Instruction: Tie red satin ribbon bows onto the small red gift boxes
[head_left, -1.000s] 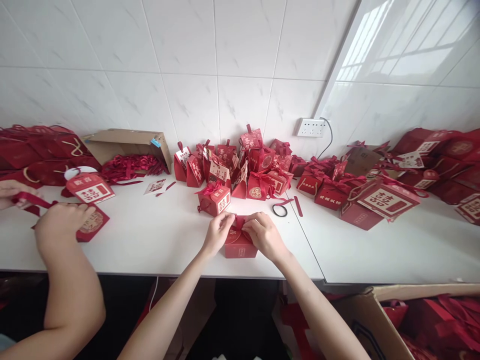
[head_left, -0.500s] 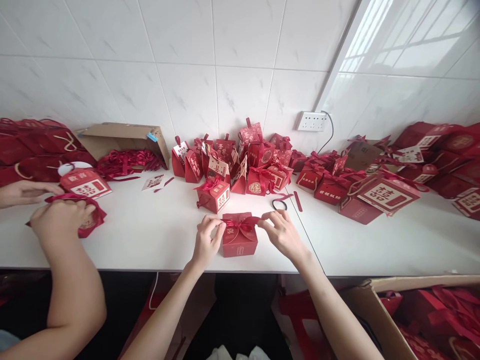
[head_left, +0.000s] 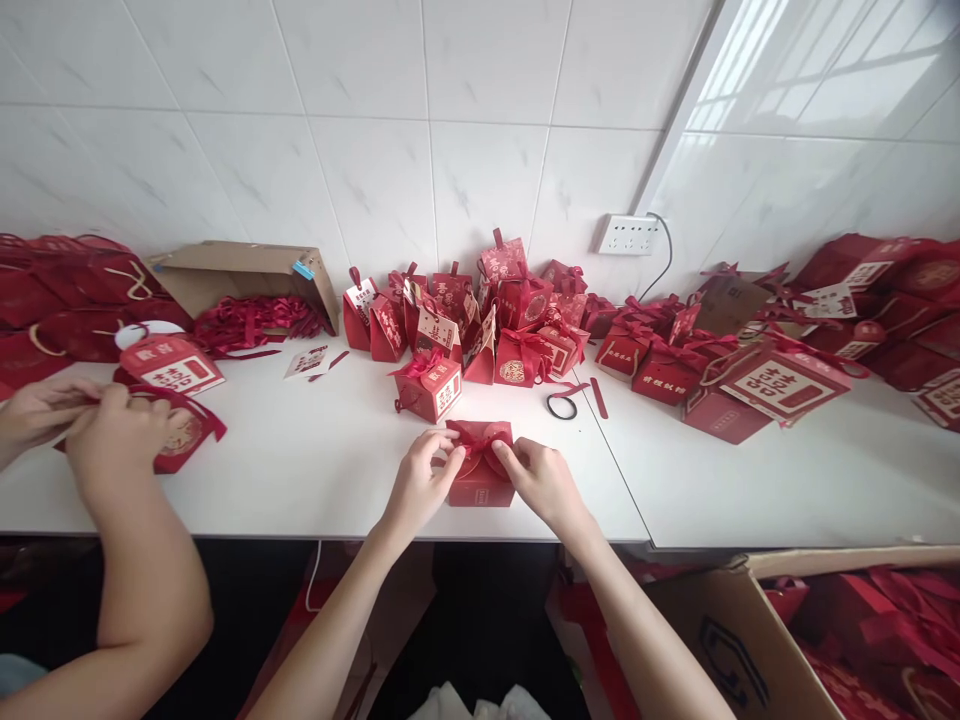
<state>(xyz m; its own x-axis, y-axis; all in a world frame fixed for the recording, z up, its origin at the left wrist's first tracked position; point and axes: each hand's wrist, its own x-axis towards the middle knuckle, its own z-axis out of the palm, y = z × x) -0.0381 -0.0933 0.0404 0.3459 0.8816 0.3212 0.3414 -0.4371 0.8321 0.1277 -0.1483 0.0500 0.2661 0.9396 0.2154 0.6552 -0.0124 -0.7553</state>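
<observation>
A red gift box point(head_left: 481, 492) stands on the white table in front of me, near its front edge. Across its top lies a tied red ribbon point(head_left: 480, 440). My left hand point(head_left: 429, 470) pinches the ribbon at the left of the knot, thumb and fingertips together. From the right, my right hand point(head_left: 541, 478) pinches the ribbon close to the knot, its fingers partly covering the bow. A finished-looking small red box with a bow point(head_left: 435, 385) sits just behind, to the left.
Several red boxes point(head_left: 517, 345) crowd the wall side. A black ring point(head_left: 561, 404) lies right of my box. A co-worker's hand point(head_left: 124, 435) works on another red box at left. An open carton point(head_left: 735, 640) of red boxes stands at lower right.
Both my hands have moved inward, from the outer ends of the ribbon to beside its knot. The co-worker's hands have come together over their box.
</observation>
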